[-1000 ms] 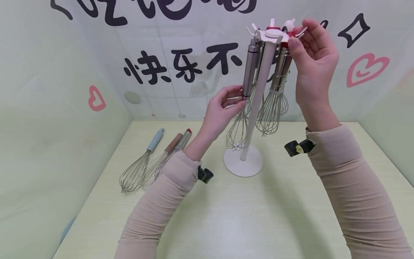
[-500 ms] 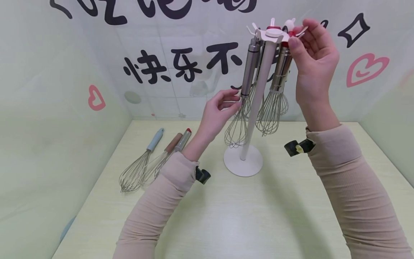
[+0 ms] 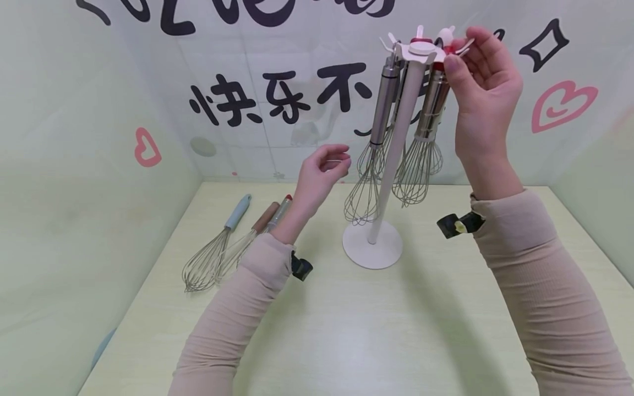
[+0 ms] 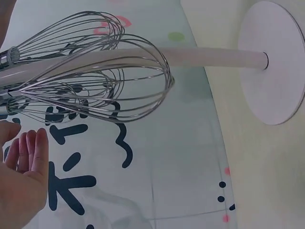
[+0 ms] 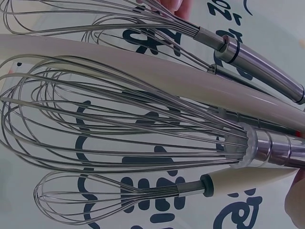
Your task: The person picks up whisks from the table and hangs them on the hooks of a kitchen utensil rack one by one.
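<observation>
A white whisk stand rises from its round base, with several whisks hanging from the hooks at its top. My right hand pinches one of those hooks between thumb and fingers. On the left side hangs a steel-handled whisk, wires down. My left hand is apart from it to the left, fingers loosely bent and holding nothing. To the right of the pole hangs a thick steel whisk with a red top. The right wrist view also shows a smaller whisk with a cream handle.
On the table, left of the stand, lie a blue-handled whisk, a brown-handled whisk and a steel whisk with a red end. Behind stands a pale backdrop with black lettering.
My left hand has let go of the steel-handled whisk and drawn away down and to the left. That whisk stays hanging. The right hand keeps its place at the stand's top.
</observation>
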Tool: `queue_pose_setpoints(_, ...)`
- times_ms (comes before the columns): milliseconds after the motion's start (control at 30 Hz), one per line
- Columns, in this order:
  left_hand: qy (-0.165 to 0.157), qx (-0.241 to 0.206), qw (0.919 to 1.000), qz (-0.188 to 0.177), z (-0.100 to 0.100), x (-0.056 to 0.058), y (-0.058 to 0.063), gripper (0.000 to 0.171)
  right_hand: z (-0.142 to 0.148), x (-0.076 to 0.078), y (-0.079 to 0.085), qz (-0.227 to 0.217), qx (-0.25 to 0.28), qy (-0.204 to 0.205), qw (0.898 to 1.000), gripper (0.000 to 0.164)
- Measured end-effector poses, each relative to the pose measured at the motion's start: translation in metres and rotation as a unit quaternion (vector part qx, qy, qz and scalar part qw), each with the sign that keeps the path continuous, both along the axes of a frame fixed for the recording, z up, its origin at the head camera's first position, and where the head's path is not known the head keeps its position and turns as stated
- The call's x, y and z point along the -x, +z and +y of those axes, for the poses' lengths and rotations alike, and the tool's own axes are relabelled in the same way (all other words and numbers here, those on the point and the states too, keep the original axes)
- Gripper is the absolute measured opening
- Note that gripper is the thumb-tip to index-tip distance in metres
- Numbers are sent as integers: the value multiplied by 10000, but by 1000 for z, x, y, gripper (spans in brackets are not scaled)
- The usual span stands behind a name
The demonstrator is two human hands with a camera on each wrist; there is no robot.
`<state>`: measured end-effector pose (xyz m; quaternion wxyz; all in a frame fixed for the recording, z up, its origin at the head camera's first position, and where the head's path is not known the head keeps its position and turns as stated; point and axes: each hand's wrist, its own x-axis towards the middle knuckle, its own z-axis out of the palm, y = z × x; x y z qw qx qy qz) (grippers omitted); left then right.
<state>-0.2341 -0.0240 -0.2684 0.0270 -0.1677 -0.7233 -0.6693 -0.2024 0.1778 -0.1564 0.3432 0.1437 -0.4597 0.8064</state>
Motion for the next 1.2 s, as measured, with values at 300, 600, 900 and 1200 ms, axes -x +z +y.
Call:
queue_pose_setpoints(300,457,466,9978,-131,-19,15,-17,30,0,0,0,0,-10,-12,10000,28)
queue_pose_setpoints(600,695,701,9936,-544,-42,28,-36,33,0,1,0,28,18,18,10000,28)
queue_pose_setpoints(900,966,817,9873,-963,-59,32,-49,36,1,2,0,34,38,39,10000,29)
queue_pose_setpoints(1200,1129,1188,9779,-1297,-71,34,-60,37,0,2,0,35,30,15,10000,28)
